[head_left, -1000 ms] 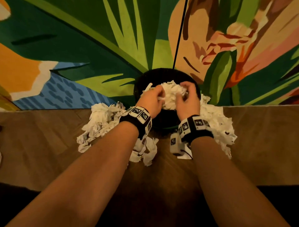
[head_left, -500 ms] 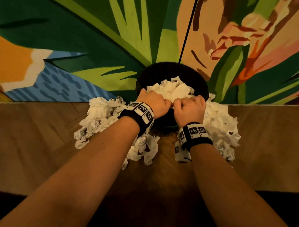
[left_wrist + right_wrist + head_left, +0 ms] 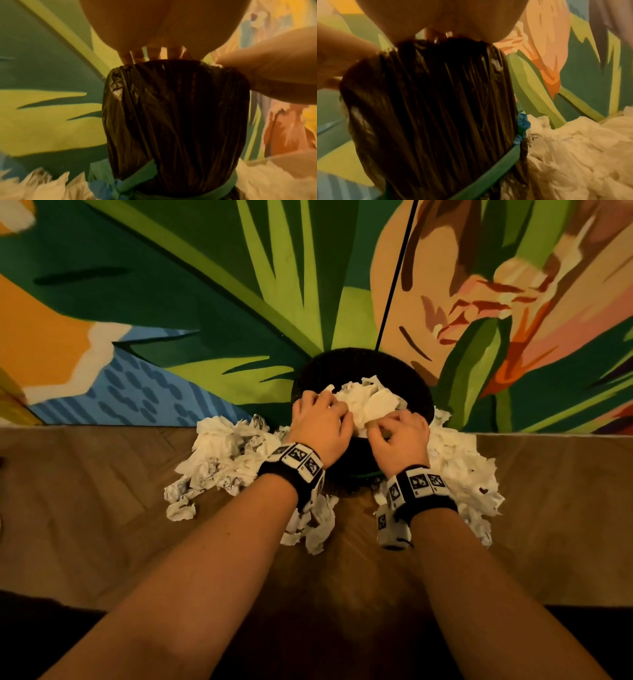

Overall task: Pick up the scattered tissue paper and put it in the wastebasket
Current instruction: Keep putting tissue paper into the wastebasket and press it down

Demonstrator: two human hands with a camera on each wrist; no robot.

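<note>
A black-bagged wastebasket (image 3: 363, 359) stands against the painted wall, with a heap of white tissue paper (image 3: 368, 402) in its mouth. My left hand (image 3: 337, 414) curls over the heap's left side and grips it. My right hand (image 3: 380, 428) pinches the near right edge of the same heap. Both hands sit at the near rim. More crumpled tissue lies on the floor left of the basket (image 3: 226, 460), to its right (image 3: 459, 470) and in front (image 3: 315, 525). The left wrist view shows curled fingers (image 3: 137, 55) above the bagged basket wall (image 3: 171, 115); the right wrist view shows that wall (image 3: 428, 108) and the right pile (image 3: 573, 155).
A colourful leaf mural (image 3: 171, 302) covers the wall right behind the basket, with a thin black line (image 3: 394, 278) running up it. The floor is brown wood (image 3: 85, 525). A green band (image 3: 228, 189) circles the basket low down. A dark edge runs along the bottom of the head view.
Both hands have come down with the wad of tissue, from above the basket's mouth into it. They now rest lower, at the near rim, and the wad has spread out.
</note>
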